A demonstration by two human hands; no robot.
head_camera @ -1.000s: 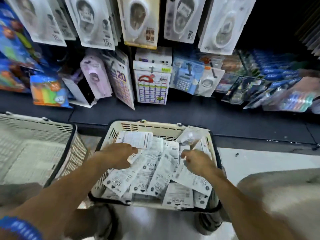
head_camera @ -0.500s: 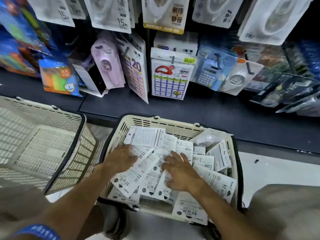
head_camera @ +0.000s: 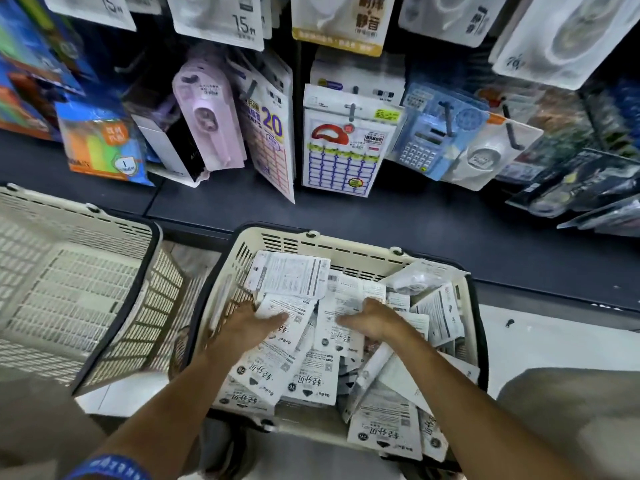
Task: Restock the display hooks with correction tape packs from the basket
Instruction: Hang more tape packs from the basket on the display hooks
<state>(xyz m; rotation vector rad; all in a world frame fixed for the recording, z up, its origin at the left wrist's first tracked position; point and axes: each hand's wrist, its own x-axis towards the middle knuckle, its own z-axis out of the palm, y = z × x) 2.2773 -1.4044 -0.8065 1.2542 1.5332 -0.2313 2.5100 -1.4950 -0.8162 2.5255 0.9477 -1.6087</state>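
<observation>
A cream basket [head_camera: 332, 245] with a black rim sits in front of me, filled with several white correction tape packs [head_camera: 313, 377] lying backs up. My left hand [head_camera: 247, 329] rests flat on the pile at its left side, fingers pointing right over a pack. My right hand [head_camera: 372, 318] lies on the pile's middle, fingers pointing left and pressed on a pack. Neither hand has lifted a pack clear of the heap. White correction tape packs [head_camera: 216, 19] hang on display hooks along the top of the view.
A second cream basket [head_camera: 104, 216], with nothing in it, stands to the left. A dark shelf [head_camera: 450, 233] runs behind both baskets. Sticker sheets [head_camera: 341, 147], a calculator pack [head_camera: 427, 140] and a pink item [head_camera: 207, 112] hang above it.
Both hands have slid toward the pile's middle, fingertips now nearly meeting, shuffling the packs. The view has dropped closer to the basket.
</observation>
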